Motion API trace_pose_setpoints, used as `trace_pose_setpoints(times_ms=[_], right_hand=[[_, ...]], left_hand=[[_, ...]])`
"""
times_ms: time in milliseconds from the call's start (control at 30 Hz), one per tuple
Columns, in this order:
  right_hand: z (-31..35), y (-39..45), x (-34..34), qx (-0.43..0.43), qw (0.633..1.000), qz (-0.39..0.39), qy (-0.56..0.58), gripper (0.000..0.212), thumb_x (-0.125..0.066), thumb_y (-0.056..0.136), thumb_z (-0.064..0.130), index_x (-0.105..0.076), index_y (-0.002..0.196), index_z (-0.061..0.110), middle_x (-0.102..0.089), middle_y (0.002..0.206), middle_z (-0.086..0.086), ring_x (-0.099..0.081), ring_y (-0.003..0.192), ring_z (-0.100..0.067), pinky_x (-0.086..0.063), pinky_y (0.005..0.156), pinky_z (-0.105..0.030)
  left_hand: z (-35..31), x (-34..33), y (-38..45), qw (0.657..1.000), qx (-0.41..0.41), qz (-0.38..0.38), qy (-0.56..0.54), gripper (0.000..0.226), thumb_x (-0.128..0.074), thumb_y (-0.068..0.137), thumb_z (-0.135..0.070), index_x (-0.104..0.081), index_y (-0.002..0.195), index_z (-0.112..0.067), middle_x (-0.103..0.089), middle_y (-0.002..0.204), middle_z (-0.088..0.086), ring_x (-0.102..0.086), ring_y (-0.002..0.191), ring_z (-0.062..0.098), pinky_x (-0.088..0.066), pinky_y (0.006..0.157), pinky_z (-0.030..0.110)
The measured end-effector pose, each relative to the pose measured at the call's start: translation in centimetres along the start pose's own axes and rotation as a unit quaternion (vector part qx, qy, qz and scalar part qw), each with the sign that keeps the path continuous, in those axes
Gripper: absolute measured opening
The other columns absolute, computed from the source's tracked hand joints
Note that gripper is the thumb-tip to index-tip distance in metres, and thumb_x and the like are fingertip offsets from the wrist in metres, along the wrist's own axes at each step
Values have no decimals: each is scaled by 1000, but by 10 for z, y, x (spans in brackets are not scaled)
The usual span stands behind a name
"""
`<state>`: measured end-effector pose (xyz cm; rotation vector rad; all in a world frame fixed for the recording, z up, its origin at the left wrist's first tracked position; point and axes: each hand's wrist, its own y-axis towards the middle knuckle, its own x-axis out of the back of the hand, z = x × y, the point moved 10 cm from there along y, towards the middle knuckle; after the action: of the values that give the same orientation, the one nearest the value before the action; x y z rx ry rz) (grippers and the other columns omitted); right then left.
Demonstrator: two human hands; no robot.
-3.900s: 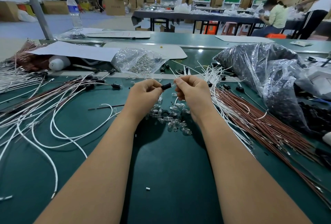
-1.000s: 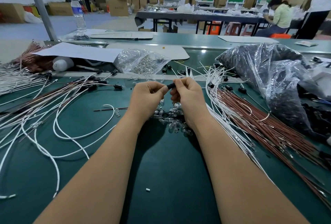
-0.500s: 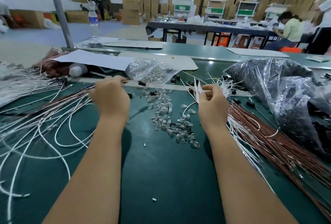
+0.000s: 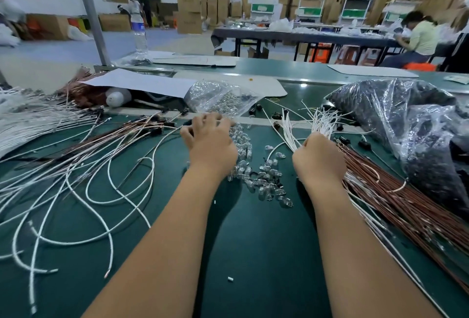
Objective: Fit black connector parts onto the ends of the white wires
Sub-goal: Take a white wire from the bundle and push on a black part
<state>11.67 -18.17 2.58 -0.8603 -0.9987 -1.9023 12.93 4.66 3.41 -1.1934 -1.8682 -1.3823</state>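
The right hand [image 4: 318, 159] is curled into a fist around the near part of a bundle of white wires [image 4: 308, 124], probably so that single ends can be picked out; the bundle's long axis runs away from the person, its bare ends fanning up and outward beyond the knuckles. The left hand [image 4: 210, 140] is held palm-down with fingers loosely bent over the green surface [image 4: 253, 241], at the far edge of a heap of small clear bulbs [image 4: 264, 180] lying between the hands; whether anything is pinched cannot be told. Loose black connector parts [image 4: 276, 115] are scattered beyond the hands, near the wire tips, within easy reach
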Motion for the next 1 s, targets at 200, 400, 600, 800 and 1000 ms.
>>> trace_pose_setpoints(times_ms=[200, 400, 600, 800, 1000], right_hand=[[2, -3, 28, 19, 992, -104, 71, 14, -47, 88, 2, -54, 96, 10, -55, 89, -6, -48, 77, -22, -29, 55, -25], [29, -10, 49, 155, 966, -176, 113, 11, -48, 96, 6, -58, 93, 9, -60, 86, -7, -55, 78, -24, -47, 62, -38], [64, -39, 63, 312, 912, -229, 133, 9, -57, 93, 2, -63, 88, 7, -58, 75, -5, -50, 68, -20, -40, 57, -30], [16, -19, 76, 132, 945, -290, 75, 11, -54, 89, 0, -62, 91, 7, -62, 84, -7, -53, 80, -25, -39, 75, -36], [67, -33, 42, 274, 945, -181, -6, 29, -60, 83, 11, -66, 111, 17, -65, 115, 0, -55, 115, -19, -21, 105, -39]], left_hand=[[-16, -14, -1, 998, -43, 40, -20, 44, -47, 88, -19, -51, 130, -30, -47, 134, -4, -27, 123, 20, -19, 95, 39], [-24, 25, -7, 985, -74, -93, -128, 67, -45, 88, -5, -28, 146, -34, -26, 154, -6, -15, 137, 16, -15, 114, 46], [-59, 34, -18, 968, -199, -98, -119, 44, -39, 99, -13, -48, 137, -32, -54, 136, -8, -37, 130, 19, -17, 108, 38], [-49, 19, -14, 971, -183, -30, -152, 26, -46, 97, -4, -66, 113, -8, -69, 106, 7, -63, 90, 29, -50, 78, 40], [-49, 23, -14, 964, -163, -24, -209, 21, -55, 96, -15, -68, 110, -23, -71, 89, -3, -65, 81, 21, -52, 71, 36]])
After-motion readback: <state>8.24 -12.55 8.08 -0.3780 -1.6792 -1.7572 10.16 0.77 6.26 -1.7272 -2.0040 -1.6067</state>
